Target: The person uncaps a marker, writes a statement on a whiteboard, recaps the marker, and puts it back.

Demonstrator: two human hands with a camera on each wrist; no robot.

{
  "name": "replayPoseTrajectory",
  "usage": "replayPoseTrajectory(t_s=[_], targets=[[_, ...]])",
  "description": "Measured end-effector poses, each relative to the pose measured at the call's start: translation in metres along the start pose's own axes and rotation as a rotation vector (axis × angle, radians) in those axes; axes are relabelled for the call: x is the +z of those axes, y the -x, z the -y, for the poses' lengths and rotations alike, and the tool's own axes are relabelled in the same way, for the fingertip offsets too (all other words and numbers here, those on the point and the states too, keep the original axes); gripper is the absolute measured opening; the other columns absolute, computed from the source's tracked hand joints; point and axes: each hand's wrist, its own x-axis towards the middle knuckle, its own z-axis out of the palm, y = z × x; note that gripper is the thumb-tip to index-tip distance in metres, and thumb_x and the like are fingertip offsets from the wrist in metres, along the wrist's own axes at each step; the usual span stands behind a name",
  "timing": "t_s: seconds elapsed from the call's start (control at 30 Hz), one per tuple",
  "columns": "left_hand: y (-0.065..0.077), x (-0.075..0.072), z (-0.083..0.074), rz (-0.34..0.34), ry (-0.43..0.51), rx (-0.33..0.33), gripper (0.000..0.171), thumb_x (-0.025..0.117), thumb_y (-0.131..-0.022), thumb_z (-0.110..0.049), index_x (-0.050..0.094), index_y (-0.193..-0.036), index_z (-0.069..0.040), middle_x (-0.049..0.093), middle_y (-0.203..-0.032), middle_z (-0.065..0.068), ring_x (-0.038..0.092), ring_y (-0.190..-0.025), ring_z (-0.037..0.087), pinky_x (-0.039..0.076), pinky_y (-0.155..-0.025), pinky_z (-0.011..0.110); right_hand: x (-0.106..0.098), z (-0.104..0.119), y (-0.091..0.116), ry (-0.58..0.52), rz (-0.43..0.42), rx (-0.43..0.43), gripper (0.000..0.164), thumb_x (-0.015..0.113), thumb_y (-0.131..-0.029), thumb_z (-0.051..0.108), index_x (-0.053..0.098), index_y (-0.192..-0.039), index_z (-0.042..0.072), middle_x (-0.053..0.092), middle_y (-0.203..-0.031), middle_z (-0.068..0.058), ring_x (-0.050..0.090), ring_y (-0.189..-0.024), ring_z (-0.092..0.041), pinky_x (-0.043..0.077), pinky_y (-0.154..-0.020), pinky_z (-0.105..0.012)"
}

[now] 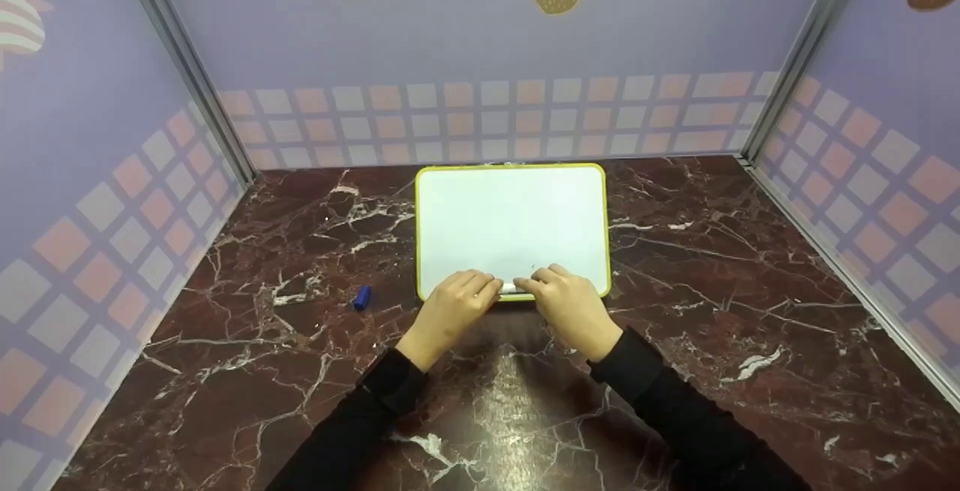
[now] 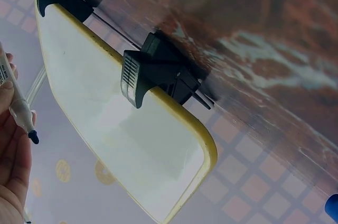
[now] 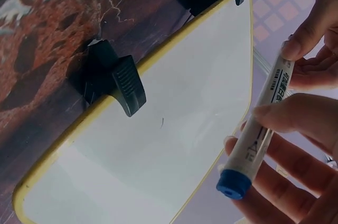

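A white marker (image 3: 259,123) with a blue end plug is held by both hands in front of the whiteboard's (image 1: 510,221) near edge. My left hand (image 1: 452,303) grips it from the left. My right hand (image 1: 570,307) pinches the barrel between thumb and fingers, close to the plug. In the left wrist view the marker's dark tip (image 2: 33,137) is uncovered. The blue cap (image 1: 362,297) lies on the table, left of the board. One short dark stroke (image 3: 162,122) shows on the white surface.
Black clips (image 2: 158,71) of a stand hold the board's yellow-framed lower edge. It stands on a dark red marbled table (image 1: 300,371). Patterned walls (image 1: 465,34) enclose the back and both sides, with metal posts (image 1: 795,49) at the corners.
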Motion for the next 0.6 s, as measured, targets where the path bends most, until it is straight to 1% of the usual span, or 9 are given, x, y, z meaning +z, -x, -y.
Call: replayPoseTrajectory(t_s=[0.17, 0.27, 0.43, 0.53, 0.6], targets=[[0.000, -0.001, 0.001, -0.009, 0.008, -0.003, 0.010, 0.077, -0.084, -0.014, 0.074, -0.090, -0.007, 0.072, -0.086, 0.002, 0.067, -0.077, 0.015, 0.058, -0.073, 0.024, 0.000, -0.002, -0.001, -0.031, -0.027, 0.008, 0.035, 0.076, -0.075, -0.006, 0.076, -0.104, 0.012, 0.070, -0.086, -0.003, 0.064, -0.077, -0.019, 0.058, -0.060, -0.028], [-0.001, -0.001, 0.001, -0.014, 0.022, -0.008, 0.012, 0.077, -0.084, -0.015, 0.074, -0.092, -0.006, 0.072, -0.088, 0.003, 0.068, -0.079, 0.016, 0.059, -0.075, 0.025, -0.002, -0.004, -0.002, -0.063, -0.038, 0.020, 0.038, 0.079, -0.073, -0.004, 0.075, -0.108, 0.010, 0.072, -0.091, -0.004, 0.066, -0.084, -0.021, 0.060, -0.068, -0.030], [-0.001, -0.003, 0.003, -0.012, 0.032, -0.025, 0.013, 0.074, -0.086, -0.017, 0.073, -0.094, -0.006, 0.072, -0.089, 0.003, 0.068, -0.080, 0.017, 0.059, -0.075, 0.026, -0.008, -0.010, -0.004, -0.098, -0.044, 0.046, 0.047, 0.088, -0.071, 0.009, 0.073, -0.116, 0.011, 0.072, -0.104, -0.006, 0.066, -0.097, -0.023, 0.060, -0.079, -0.032], [-0.001, -0.003, 0.003, -0.016, 0.025, -0.031, 0.014, 0.074, -0.086, -0.017, 0.074, -0.094, -0.005, 0.072, -0.089, 0.003, 0.068, -0.080, 0.016, 0.059, -0.075, 0.026, -0.009, -0.015, -0.004, -0.119, -0.061, 0.063, 0.051, 0.089, -0.072, 0.019, 0.071, -0.119, 0.012, 0.070, -0.108, -0.006, 0.065, -0.100, -0.024, 0.060, -0.081, -0.033], [-0.001, -0.003, 0.004, -0.025, 0.025, -0.032, 0.015, 0.075, -0.086, -0.017, 0.074, -0.095, -0.005, 0.072, -0.090, 0.004, 0.068, -0.080, 0.017, 0.059, -0.075, 0.025, -0.009, -0.018, -0.004, -0.151, -0.082, 0.078, 0.051, 0.089, -0.073, 0.022, 0.071, -0.120, 0.012, 0.070, -0.109, -0.007, 0.065, -0.101, -0.025, 0.059, -0.082, -0.034]])
